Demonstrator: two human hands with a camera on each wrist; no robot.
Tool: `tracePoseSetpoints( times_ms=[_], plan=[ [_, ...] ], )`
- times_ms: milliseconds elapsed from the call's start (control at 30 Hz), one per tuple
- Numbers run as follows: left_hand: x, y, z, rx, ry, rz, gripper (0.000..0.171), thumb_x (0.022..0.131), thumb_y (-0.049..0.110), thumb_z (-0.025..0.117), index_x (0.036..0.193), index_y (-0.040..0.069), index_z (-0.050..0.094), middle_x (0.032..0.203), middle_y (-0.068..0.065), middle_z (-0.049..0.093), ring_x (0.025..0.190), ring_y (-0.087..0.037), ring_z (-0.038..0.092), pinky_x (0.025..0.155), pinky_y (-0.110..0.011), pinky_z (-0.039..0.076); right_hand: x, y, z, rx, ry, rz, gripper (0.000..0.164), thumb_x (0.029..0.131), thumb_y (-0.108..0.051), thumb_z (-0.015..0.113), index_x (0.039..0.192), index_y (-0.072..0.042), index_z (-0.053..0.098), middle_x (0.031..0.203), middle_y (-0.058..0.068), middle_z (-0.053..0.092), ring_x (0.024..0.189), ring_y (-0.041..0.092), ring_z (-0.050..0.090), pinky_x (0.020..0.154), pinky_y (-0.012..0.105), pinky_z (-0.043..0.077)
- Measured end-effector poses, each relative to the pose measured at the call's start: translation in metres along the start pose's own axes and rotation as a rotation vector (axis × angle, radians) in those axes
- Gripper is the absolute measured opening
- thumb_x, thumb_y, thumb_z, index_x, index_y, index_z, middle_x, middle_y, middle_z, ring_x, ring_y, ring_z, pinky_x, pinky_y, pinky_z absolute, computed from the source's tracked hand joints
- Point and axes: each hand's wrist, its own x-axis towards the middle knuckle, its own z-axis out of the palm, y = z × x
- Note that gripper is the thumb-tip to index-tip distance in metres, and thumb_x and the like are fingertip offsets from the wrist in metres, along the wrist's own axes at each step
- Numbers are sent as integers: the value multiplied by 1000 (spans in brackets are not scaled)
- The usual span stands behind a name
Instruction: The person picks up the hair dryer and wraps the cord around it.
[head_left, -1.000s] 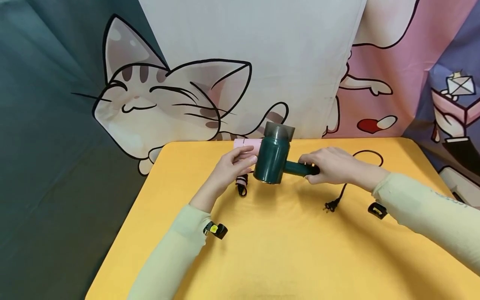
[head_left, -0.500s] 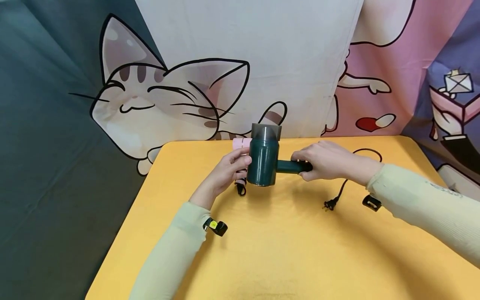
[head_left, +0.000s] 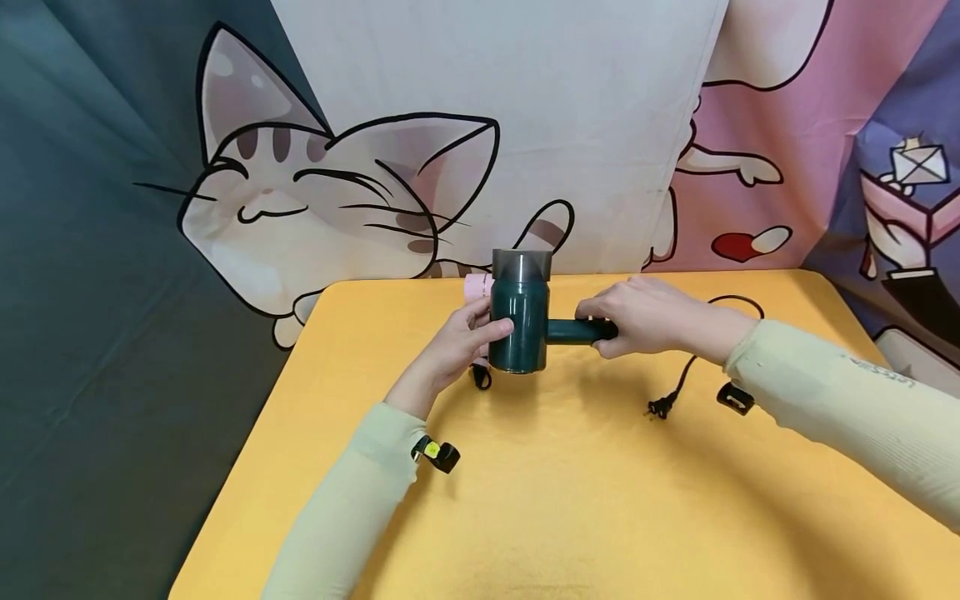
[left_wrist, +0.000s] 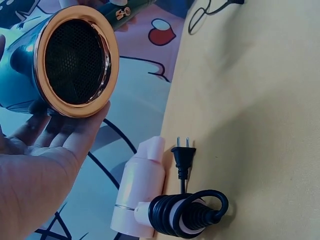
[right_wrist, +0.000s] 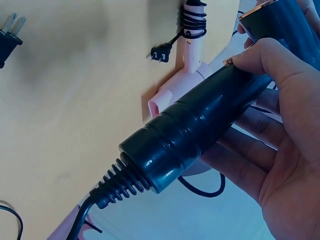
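Observation:
A dark green hair dryer point(head_left: 519, 325) with a smoky clear nozzle point(head_left: 522, 265) is held above the table, its barrel upright in the head view. My right hand point(head_left: 637, 315) grips the handle; in the right wrist view the thumb lies by a small copper-coloured switch point(right_wrist: 229, 61). At the barrel's left side my left hand point(head_left: 459, 343) holds on, thumb across the front and fingers behind. The left wrist view shows the copper-rimmed mesh intake point(left_wrist: 75, 62) above the left palm. From the handle's end runs a black cord point(right_wrist: 82, 215).
A pink hair dryer point(left_wrist: 142, 192) with its cord wound round the handle lies near the table's back edge, partly hidden behind the left hand in the head view. The green dryer's plug point(head_left: 662, 407) rests on the yellow table point(head_left: 585, 508). Printed cloth hangs behind.
The green hair dryer has moved left and its tilted barrel has come upright. My left hand, whose fingers were beside the barrel, has taken hold of it. The right hand moved left with the handle.

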Motion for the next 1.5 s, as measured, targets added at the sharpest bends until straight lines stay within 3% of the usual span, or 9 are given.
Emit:
tracePoseSetpoints(
  times_ms=[367, 700, 933, 1167, 1333, 1500],
  plan=[
    [-1, -3, 3, 71, 53, -27, 66, 95, 16, 73, 157, 11, 50, 140, -20, 67, 111, -31, 73, 89, -42, 64, 3, 0, -1, -11, -25, 17, 18, 81, -19, 81, 94, -21, 69, 71, -12, 56, 59, 6, 45, 51, 28, 32],
    [-7, -11, -4, -39, 83, -23, 58, 96, 15, 70, 151, 2, 55, 139, -25, 66, 112, -27, 72, 101, -46, 60, 1, 4, 0, 107, -42, 79, 17, 91, -30, 82, 102, -21, 73, 80, -11, 65, 67, 7, 52, 60, 32, 44],
    [-10, -10, -11, -54, 113, -59, 61, 97, 18, 69, 153, 2, 54, 144, -24, 62, 118, -30, 68, 106, -49, 57, -23, 19, 2, 212, -45, 191, 35, 97, -36, 80, 123, -14, 75, 105, -2, 76, 90, 13, 68, 80, 44, 58],
    [-11, -9, -16, -70, 141, -48, 61, 95, 20, 68, 151, 0, 54, 143, -23, 61, 115, -28, 67, 100, -46, 60, -54, 39, 5, 395, -43, 349, 41, 100, -35, 77, 134, -13, 69, 117, 3, 75, 106, 21, 72, 92, 50, 60],
    [-12, -13, -22, -88, 152, -33, 63, 93, 21, 69, 149, -3, 55, 138, -21, 63, 111, -26, 67, 93, -39, 61, -75, 51, 16, 587, -50, 423, 41, 105, -27, 71, 139, -5, 63, 105, 0, 76, 95, 15, 73, 83, 34, 61],
    [-15, -14, -27, -98, 168, -12, 64, 91, 21, 70, 148, -5, 55, 134, -19, 65, 108, -24, 69, 89, -36, 62, -95, 63, 30, 861, -6, 496, 34, 110, -14, 59, 137, 7, 60, 106, 10, 77, 86, 22, 78, 80, 33, 65]
  ],
)
